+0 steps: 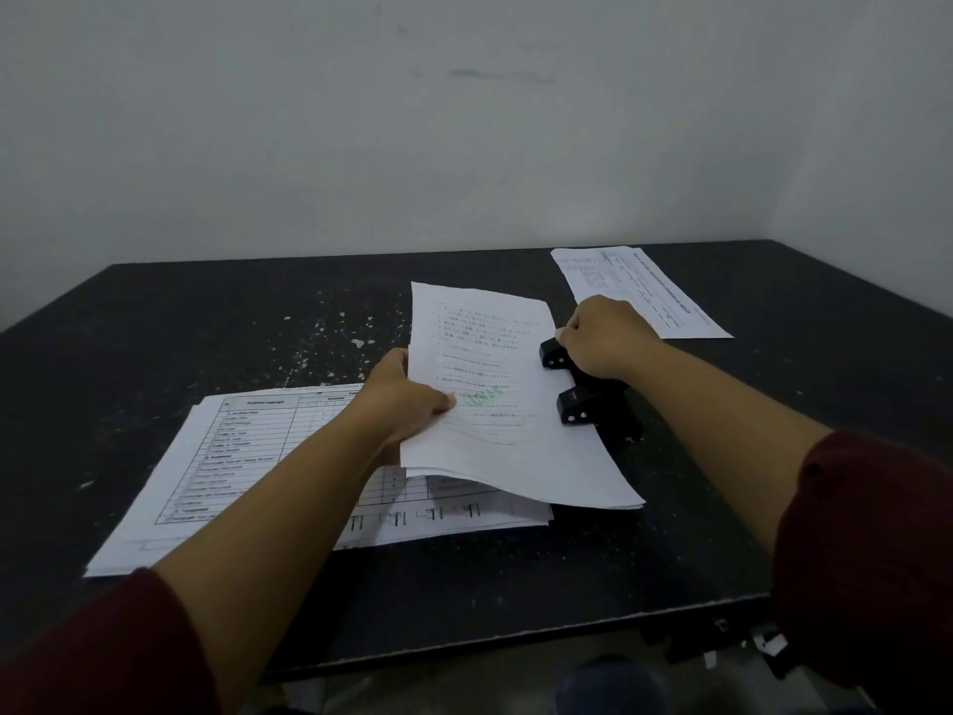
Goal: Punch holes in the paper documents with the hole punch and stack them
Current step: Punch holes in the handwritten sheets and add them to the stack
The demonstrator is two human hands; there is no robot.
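Head view: paper stack (216, 472) lies left, printed sheet (639, 291) far right.

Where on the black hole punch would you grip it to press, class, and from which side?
Grip the hole punch by its raised lever, from above on the right. Its slot faces left, where the held sheet enters; the right hand already rests there.

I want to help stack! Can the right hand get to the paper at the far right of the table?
Probably yes. The right hand rests on the hole punch, right beside that far paper, nothing between, though it must let go first.
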